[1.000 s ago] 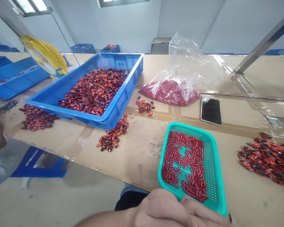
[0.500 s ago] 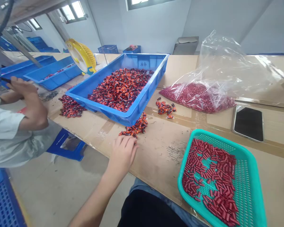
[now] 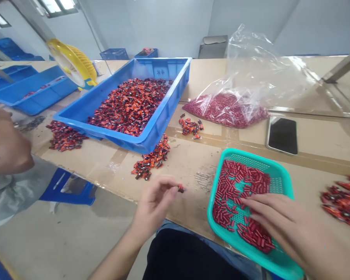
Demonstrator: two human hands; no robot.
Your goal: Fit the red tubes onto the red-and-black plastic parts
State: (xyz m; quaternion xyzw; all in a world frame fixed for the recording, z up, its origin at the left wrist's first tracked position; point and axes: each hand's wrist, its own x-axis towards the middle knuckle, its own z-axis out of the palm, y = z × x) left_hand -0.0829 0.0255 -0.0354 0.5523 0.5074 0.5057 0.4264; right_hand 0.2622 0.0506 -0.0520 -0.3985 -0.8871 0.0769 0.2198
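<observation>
Between thumb and fingertips, my left hand [image 3: 156,202] pinches a small orange-and-black part [image 3: 181,188] above the table, near its front edge. My right hand [image 3: 280,221] reaches over a green basket [image 3: 287,175] of dark red tubes [image 3: 226,182]. Its fingers are close together over the tubes; whether they grip one is too small to tell. A loose pile of orange-and-black parts [image 3: 153,157] lies just beyond my left hand, beside a large blue tray [image 3: 151,144] filled with similar parts.
Behind the basket lie a clear bag of red tubes [image 3: 227,111] and a phone [image 3: 282,135]. More parts [image 3: 345,200] are at the far right. A yellow fan [image 3: 72,64] and a co-worker's arm [image 3: 8,147] are on the left.
The view has shifted right. My left hand has moved away from the loose pile and now holds a small part. My right hand has come into view over the green basket.
</observation>
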